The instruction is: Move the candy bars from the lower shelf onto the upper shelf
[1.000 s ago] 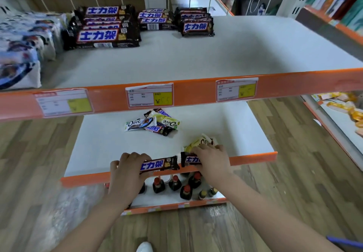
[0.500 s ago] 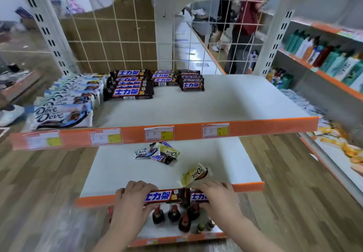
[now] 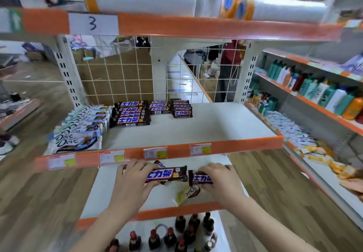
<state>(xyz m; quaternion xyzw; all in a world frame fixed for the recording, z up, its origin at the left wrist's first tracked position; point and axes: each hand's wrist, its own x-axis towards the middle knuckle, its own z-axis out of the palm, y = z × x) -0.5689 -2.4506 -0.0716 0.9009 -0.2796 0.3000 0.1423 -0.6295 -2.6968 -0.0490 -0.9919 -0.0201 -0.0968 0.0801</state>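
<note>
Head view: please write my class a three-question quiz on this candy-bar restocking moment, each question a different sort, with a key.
1. True or false: the left hand holds a candy bar.
2. The yellow Dove packet lies on which shelf? A) upper shelf B) lower shelf C) top shelf
3. Fill in: the paper tag on the top shelf edge reads ___.

Key:
1. True; the right hand holds a second bar.
2. B, the lower shelf, below the upper shelf.
3. 3

Wood-plank floor (image 3: 39, 202) under orange-edged shop racks (image 3: 314, 98) with wire-grid backing (image 3: 117, 78).
</note>
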